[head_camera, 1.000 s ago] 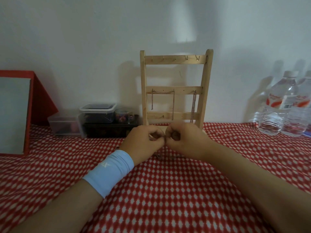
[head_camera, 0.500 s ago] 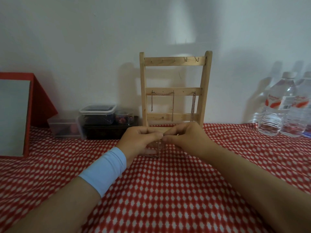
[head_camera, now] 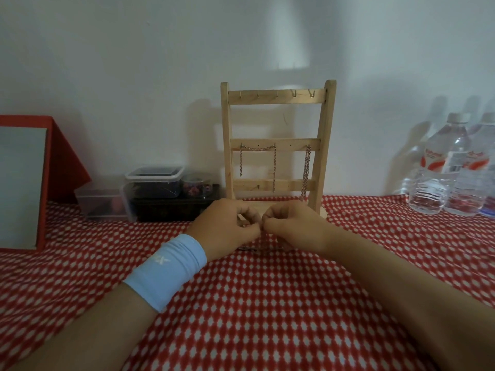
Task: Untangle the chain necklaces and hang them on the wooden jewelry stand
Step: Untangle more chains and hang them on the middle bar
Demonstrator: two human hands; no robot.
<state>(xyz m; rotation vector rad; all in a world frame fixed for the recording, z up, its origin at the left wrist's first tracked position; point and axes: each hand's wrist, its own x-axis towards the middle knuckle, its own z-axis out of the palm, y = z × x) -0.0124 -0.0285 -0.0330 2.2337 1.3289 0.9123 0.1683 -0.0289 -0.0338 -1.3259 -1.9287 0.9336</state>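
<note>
– At mid-desk (head_camera: 267, 303), in the head view: why are both hands bunched together?
– To work a knot, I'd judge. The left hand (head_camera: 227, 228) and right hand (head_camera: 292, 226) meet fingertip to fingertip. The fingers of both are curled tight, and each hand pinches the chain (head_camera: 251, 249) at a spot too small to make out. Its slack trails on the desk just beneath them.
– Why so low?
– Probably because wrists kept near the desk steady fine work, and the slack can't swing.
– And the stand (head_camera: 277, 100)?
– Upright near the wall (head_camera: 134, 76), just behind the hands. Its middle bar carries a draped chain (head_camera: 274, 170) at left and a doubled chain (head_camera: 308, 167) at right. The top hooks (head_camera: 294, 93) are bare, so there is space to hang more.
– Room to move?
– Open desk toward the person and to both sides. Boxes (head_camera: 154, 180) sit left of the stand, and bottles (head_camera: 439, 167) stand well apart at right. The risk I see is the lift, since hands rising forward could brush the hung chains or nudge the stand.
</note>
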